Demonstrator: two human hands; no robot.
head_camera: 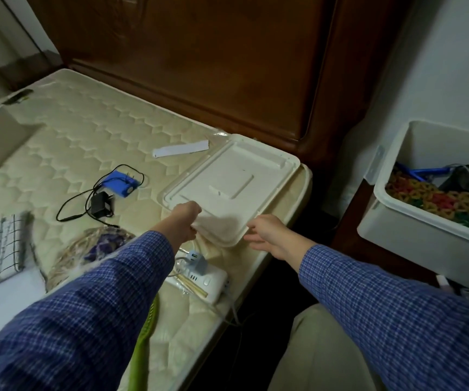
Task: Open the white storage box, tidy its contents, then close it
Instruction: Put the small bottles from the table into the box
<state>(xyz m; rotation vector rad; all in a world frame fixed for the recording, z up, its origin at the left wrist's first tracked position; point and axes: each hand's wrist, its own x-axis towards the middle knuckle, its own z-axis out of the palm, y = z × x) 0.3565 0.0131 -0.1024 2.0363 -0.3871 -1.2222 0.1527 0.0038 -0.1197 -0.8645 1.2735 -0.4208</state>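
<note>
At 3 o'clock I see the white storage box (413,221) open, holding a heap of red, yellow and green plastic pieces (436,200), a blue tool (422,172) and a dark pouch (467,179). Its lid (227,179) lies underside up on the mattress (86,131) at centre. My left hand (184,224) has a closed grip on the lid's near edge; my right hand (270,235) sits just at the 5 o'clock corner, fingers loose, holding nothing.
</note>
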